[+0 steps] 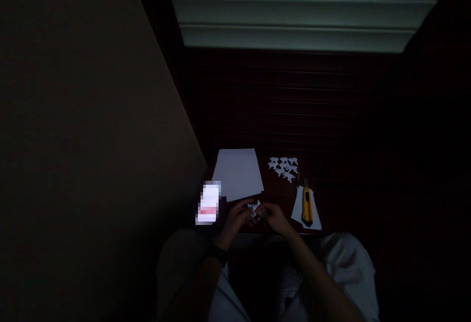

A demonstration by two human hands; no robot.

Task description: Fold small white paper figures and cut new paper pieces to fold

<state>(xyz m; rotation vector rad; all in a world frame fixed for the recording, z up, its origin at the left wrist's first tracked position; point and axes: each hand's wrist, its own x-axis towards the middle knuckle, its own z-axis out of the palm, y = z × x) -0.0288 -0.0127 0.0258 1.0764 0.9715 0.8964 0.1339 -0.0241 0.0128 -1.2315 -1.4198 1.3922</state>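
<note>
Between my two hands, near the table's front edge, is a small folded white paper figure (254, 208) with pointed tips. My left hand (237, 216) grips its left side, fingers closed on it. On the right side, my right hand (273, 216) pinches the same paper. Dim light hides the exact fold and some fingertips. Several similar folded paper figures (283, 166) lie grouped at the back right of the table. Behind my left hand lies a stack of white paper sheets (238, 172).
A yellow utility knife (306, 207) rests on smaller white paper pieces (316, 219) at the right. A lit, blurred-out screen (209, 203) is at the left edge of the dark table (270, 187). A wall (91, 116) rises at left; slatted panels (287, 86) stand behind.
</note>
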